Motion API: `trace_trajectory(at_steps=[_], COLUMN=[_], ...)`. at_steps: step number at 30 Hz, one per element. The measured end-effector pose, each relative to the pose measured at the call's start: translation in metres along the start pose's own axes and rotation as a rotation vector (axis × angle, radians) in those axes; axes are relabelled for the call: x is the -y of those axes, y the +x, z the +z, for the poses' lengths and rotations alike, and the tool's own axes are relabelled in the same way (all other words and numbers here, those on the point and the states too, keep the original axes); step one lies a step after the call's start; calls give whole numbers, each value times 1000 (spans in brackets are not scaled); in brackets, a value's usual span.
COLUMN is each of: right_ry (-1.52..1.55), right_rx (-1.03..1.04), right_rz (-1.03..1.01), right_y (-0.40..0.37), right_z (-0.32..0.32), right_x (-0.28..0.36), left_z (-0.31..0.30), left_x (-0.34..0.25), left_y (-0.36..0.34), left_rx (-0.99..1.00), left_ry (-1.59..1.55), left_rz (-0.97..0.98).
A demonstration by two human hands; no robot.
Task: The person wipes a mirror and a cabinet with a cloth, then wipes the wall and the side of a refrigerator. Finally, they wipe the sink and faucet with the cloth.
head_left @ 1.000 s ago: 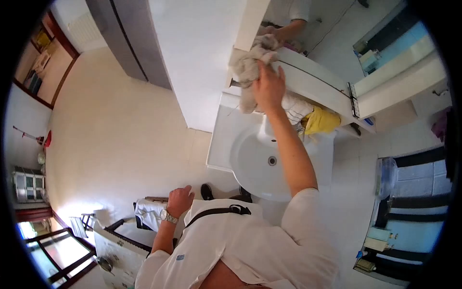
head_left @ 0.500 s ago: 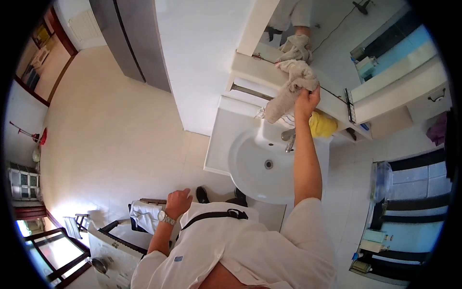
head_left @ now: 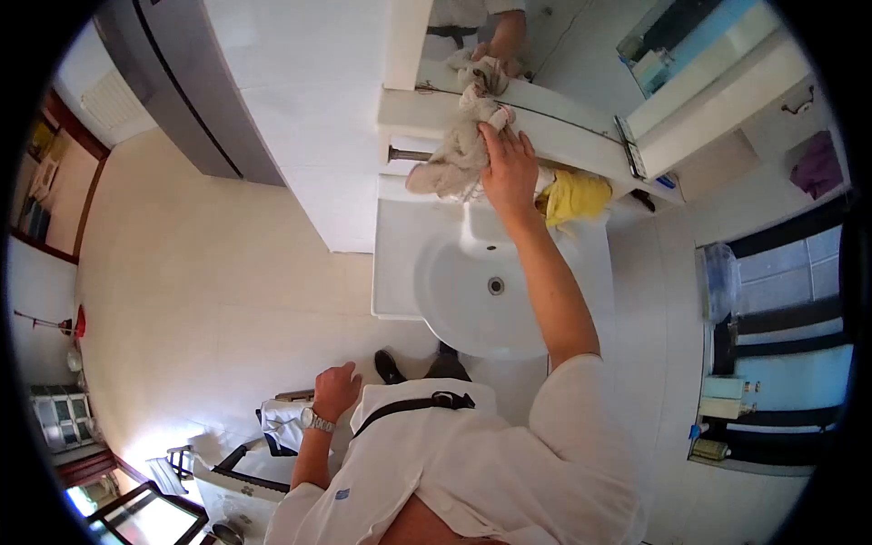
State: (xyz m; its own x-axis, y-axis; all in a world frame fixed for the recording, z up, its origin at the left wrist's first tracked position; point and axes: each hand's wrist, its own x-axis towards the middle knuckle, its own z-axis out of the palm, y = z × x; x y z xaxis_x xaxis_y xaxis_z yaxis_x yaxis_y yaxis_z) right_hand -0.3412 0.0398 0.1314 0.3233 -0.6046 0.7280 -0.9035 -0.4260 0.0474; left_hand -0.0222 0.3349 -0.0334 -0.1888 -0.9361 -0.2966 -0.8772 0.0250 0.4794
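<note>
Directions are taken as clock hours around the white basin [head_left: 454, 313]. Farthest left, a gray cabinet [head_left: 186, 91] stands near ten o'clock. A chair [head_left: 295, 397] with a white cloth [head_left: 282, 425] over it is at eight o'clock. Just beside it, also at eight, the left hand [head_left: 337, 391] hangs clear of the chair, its fingers loosely curled, partly open and empty, with a silver watch [head_left: 317, 420] on the wrist. Near eleven o'clock, a metal bar [head_left: 411, 155] runs beneath the white ledge [head_left: 400, 109], its right end hidden behind a bunched beige cloth [head_left: 451, 166]. That cloth lies against the ledge's front, between eleven and twelve, with one end hanging over the basin's back rim. At twelve, the right hand [head_left: 510, 179] touches the cloth's right side, its fingers mostly straight and slightly spread; whether the thumb pinches a fold I cannot tell. A mirror [head_left: 581, 45] rises behind the ledge, between twelve and one, and shows the cloth and hand. A yellow cloth [head_left: 577, 196] lies between one and two, near the right wrist. Farthest right, a purple cloth [head_left: 817, 165] hangs at two o'clock.
</note>
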Motion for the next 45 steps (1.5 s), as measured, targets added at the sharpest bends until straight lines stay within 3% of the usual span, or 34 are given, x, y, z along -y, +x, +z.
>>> trace_trajectory(at_steps=[9, 13, 18, 22, 24, 29, 31, 35, 37, 39, 45], right_ry=[-97, 89, 656, 899, 940, 524, 363, 414, 427, 454, 321], right_rx=[-24, -219, -308, -281, -135, -170, -86, -75, -84, 22, 28], right_rz=[124, 286, 500, 624, 692, 606, 609, 648, 503, 602, 656], right_y=[-36, -50, -89, -104, -99, -68, -57, -41, -30, -17, -23], right_z=[-31, -50, -34, 7, 24, 60, 74, 101, 117, 126, 105], right_x=[-67, -66, -32, 9, 23, 27, 30, 63, 81, 106, 95], left_z=[20, 13, 10, -6, -13, -36, -49, -70, -86, -93, -112], left_x=[-19, -31, -41, -53, -46, -5, 22, 81, 101, 125, 152], left_y=[10, 19, 33, 43, 49, 63, 68, 65, 64, 65, 79], left_rx=[-24, -13, -73, -42, -27, 10, 36, 12, 57, 60, 102], left_ry=[10, 53, 44, 14, 7, 32, 67, 126, 125, 155, 200], left_rz=[33, -16, -26, -46, -33, -13, 0, 77, 89, 123, 204])
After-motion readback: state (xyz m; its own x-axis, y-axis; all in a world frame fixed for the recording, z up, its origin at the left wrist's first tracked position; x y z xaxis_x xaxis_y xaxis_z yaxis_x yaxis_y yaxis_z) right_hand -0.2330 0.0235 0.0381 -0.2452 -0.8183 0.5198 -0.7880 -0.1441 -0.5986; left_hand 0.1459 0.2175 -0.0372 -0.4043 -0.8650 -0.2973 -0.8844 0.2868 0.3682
